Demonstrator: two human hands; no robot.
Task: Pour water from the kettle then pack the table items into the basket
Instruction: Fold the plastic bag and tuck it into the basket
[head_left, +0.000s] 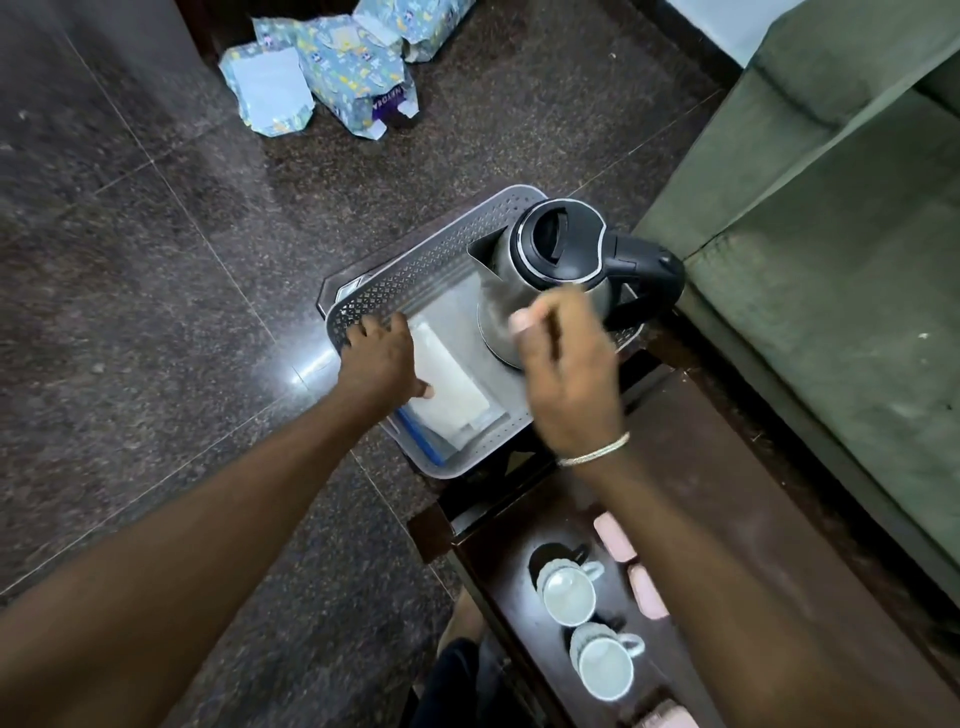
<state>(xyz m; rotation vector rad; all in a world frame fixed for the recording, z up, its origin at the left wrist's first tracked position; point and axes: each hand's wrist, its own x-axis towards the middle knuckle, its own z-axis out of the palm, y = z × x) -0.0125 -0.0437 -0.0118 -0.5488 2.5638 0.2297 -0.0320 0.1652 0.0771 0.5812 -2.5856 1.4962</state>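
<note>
A steel kettle (558, 260) with a black lid and handle stands inside the grey perforated basket (415, 270) at the far end of the dark table. My right hand (566, 374) hovers just in front of the kettle, blurred, fingers loosely apart and holding nothing. My left hand (382, 358) rests on the basket's left wall, thumb touching a white flat packet (452, 384) lying inside the basket. Two pale cups (569, 592) (605, 667) stand on the table close to me, with pink sachets (615, 538) beside them.
A green sofa (831, 234) runs along the right side of the table (701, 493). Patterned paper packages (337, 73) lie on the dark stone floor at the far side. My knee shows below the table's left edge.
</note>
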